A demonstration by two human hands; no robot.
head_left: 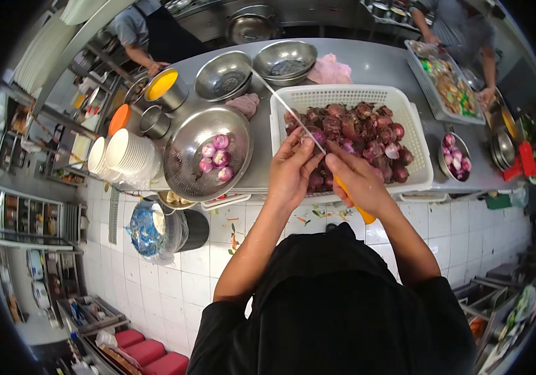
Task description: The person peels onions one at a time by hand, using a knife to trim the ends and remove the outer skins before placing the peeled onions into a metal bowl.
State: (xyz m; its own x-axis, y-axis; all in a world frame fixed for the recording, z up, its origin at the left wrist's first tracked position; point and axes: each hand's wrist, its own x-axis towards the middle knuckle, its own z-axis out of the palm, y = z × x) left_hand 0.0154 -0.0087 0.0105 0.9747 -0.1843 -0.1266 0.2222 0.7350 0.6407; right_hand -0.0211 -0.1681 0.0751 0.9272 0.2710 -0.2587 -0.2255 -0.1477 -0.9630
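Observation:
My right hand (356, 178) is closed round the yellow handle of a knife (283, 104), whose long blade points up and to the left. My left hand (293, 167) holds a red onion (316, 134) against the blade. Both hands are over the near part of a white perforated basket (416, 134) heaped with unpeeled red onions (358, 128). To the left, a steel colander (177, 147) holds several peeled onions (220, 158). At the right, a small bowl (444, 164) has more peeled onions.
Two steel bowls (224, 74) (285, 61) and pink cloths (330, 70) lie behind. White tubs (127, 153) stand left. A tray of bagged food (449, 87) is at the right. Co-workers (136, 37) (461, 37) stand across the counter. A lined bin (161, 231) is below.

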